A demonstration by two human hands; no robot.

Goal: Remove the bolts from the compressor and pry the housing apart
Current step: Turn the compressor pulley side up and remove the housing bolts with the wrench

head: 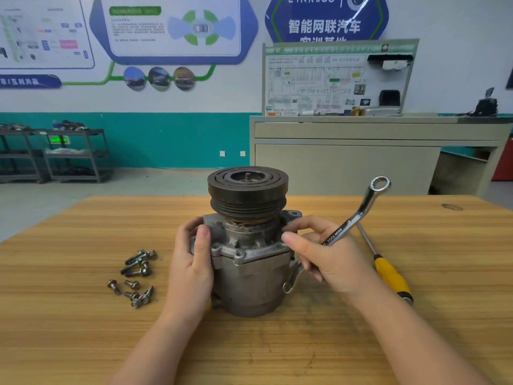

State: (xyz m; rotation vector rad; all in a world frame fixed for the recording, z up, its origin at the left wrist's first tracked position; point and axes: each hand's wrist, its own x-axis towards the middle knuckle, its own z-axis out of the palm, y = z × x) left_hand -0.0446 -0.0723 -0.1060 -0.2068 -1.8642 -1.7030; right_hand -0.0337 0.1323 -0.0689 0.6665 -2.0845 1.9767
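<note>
On wooden table [83,329], upright grimy compressor [247,273], dark pulley [247,190]

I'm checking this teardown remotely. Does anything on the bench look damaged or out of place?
Nothing serious. The bolts lie loose in a scattered pile left of the compressor, and ragged orange-brown material shows under the pulley.

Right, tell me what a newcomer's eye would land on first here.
First, the compressor standing upright mid-table, its dark grooved pulley on top, with both hands on it: the left hand grips its side, the right hand rests fingers on the flange while holding a ring wrench. Then the loose bolts piled to the left, and a yellow-handled screwdriver lying to the right.
</note>
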